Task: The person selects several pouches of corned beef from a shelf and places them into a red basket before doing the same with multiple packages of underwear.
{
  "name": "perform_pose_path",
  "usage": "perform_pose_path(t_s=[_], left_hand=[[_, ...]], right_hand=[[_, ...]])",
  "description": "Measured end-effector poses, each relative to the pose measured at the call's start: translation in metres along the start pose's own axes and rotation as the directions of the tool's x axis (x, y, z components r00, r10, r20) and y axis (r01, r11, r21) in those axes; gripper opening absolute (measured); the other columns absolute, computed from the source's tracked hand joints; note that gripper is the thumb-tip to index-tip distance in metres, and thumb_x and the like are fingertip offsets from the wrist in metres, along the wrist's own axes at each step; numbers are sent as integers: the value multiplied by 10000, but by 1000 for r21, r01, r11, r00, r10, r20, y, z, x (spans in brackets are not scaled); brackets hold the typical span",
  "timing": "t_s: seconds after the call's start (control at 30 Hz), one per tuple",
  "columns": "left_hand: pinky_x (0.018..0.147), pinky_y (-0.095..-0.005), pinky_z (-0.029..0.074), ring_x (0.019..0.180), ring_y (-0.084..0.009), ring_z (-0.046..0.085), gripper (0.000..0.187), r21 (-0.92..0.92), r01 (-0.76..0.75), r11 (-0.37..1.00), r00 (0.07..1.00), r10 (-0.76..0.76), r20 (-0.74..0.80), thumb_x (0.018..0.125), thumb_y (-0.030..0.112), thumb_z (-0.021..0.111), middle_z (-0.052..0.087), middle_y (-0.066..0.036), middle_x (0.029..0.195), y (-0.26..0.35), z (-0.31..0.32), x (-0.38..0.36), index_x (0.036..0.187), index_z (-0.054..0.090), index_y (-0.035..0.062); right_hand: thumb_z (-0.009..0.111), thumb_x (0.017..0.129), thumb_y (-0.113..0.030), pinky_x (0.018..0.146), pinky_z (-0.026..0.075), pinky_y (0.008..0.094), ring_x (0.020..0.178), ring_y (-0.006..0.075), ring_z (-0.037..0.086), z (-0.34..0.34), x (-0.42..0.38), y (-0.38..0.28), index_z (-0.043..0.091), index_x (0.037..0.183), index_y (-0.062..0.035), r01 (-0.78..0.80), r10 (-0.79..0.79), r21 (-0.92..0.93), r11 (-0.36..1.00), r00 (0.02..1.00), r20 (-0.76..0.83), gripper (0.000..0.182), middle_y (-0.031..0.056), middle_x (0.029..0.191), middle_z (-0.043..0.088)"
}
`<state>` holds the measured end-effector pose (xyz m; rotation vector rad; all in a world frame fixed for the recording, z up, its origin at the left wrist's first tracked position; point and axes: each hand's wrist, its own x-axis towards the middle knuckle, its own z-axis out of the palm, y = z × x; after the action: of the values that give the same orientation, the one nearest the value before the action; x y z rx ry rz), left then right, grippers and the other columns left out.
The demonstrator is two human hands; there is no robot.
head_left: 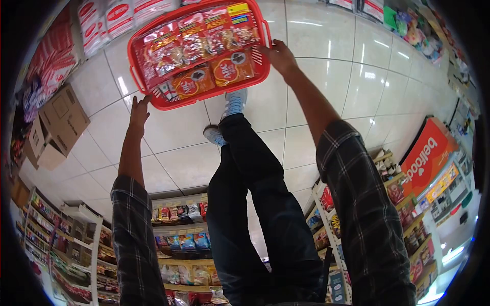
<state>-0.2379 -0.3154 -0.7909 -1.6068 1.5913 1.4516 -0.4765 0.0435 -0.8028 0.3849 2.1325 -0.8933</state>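
Pale, glossy tiles are spreading across the floor (178,127), and we are standing on them in two shoes (235,101), with shelves (186,227) of packets rising close to our legs (245,204). One red basket (176,106) is lying ahead of our feet, beyond both outstretched arms and between our hands, slightly nearer the left side of the view. Our right hand (279,58) is holding its right end, the fingers curling over the rim by the handle. Our left hand (139,112) is reaching to the opposite near corner, fingers parted and slightly bent; we cannot tell whether they are touching the rim. Inside the basket, two orange ABC packs (232,68) are lying side by side in the row nearer us. Red clear-fronted packs (191,41) are filling the farther row, joining so closely that we cannot count them surely, and one yellow label (238,8) is showing at that row's right end. Around us, one open cardboard box (60,122) is sitting to the left, red-and-white bags (118,19) are lining the floor beyond the basket, and one orange belfoods sign (426,153) is standing to the right.
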Motion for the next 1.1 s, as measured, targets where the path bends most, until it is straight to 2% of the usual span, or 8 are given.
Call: perform_pose_path(t_s=[0.2, 0.33, 0.47, 0.7, 0.87, 1.0, 1.03, 1.1], left_hand=[[998, -425, 321, 1200, -240, 400, 551, -200, 24, 980, 996, -6, 90, 839, 420, 539, 442, -75, 1290, 19, 10, -5, 1297, 451, 127], [838, -405, 397, 1014, -203, 493, 448, -38, -21, 999, 988, 15, -151, 823, 402, 612, 533, -60, 1066, 20, 7, -16, 1134, 543, 86], [711, -279, 431, 725, -127, 508, 230, -175, -503, 846, 857, 462, -230, 901, 247, 563, 558, -35, 827, 21, 38, -55, 938, 555, 20], [928, -287, 409, 1086, -167, 541, 448, -371, -131, 919, 850, 297, 435, 933, 360, 510, 582, -101, 1183, 96, 72, -72, 1251, 514, 45], [996, -300, 382, 1162, -223, 534, 513, -424, 174, 889, 579, 256, 774, 914, 360, 532, 545, -151, 1278, 144, 102, -73, 1288, 483, 12], [680, -326, 456, 550, -126, 469, 325, -374, 114, 921, 745, 170, 645, 871, 337, 601, 456, -2, 571, 130, 120, -61, 650, 473, 136], [558, -322, 401, 441, -102, 249, 447, -339, 110, 934, 857, 83, 509, 871, 313, 603, 219, 42, 506, 142, 121, -85, 581, 286, 191], [535, -297, 407, 426, -98, 265, 411, -340, 129, 932, 846, 75, 527, 888, 292, 590, 240, 49, 496, 139, 108, -88, 599, 316, 190]], right_hand=[[590, 846, -325, 697, 492, 388, 770, 303, 644, 6, -54, -10, 602, 1045, -9, 188, -182, 22, 982, 969, -168, 373, 176, 838, 657], [520, 915, -139, 560, 429, 251, 619, 94, 523, 58, -83, -3, 544, 912, -40, 215, -229, 608, 764, 972, -56, 102, 13, 708, 546], [545, 900, -138, 579, 441, 270, 643, 106, 548, 119, -115, -16, 570, 1029, -38, 78, -266, 647, 758, 943, 199, 165, 11, 747, 576], [654, 762, -142, 767, 483, 369, 886, 277, 628, 151, -174, -73, 482, 1209, -60, 145, -157, 387, 911, 988, 0, 485, 139, 925, 637], [657, 771, -193, 931, 433, 380, 1116, 349, 551, 105, -190, -68, 412, 1304, -37, 194, -222, 318, 928, 973, 54, 607, 212, 1139, 596], [638, 790, -267, 976, 407, 391, 1133, 349, 536, 86, -216, -40, 426, 1328, -24, 214, -222, 63, 975, 959, 176, 627, 218, 1177, 579], [634, 787, -276, 962, 418, 380, 1121, 343, 543, 80, -227, -28, 469, 1294, -29, 177, -198, 117, 977, 957, 212, 587, 216, 1165, 584], [620, 806, -287, 947, 430, 362, 1105, 336, 553, 71, -254, -3, 541, 1219, -21, 35, -90, 231, 972, 968, 232, 497, 218, 1147, 590]])
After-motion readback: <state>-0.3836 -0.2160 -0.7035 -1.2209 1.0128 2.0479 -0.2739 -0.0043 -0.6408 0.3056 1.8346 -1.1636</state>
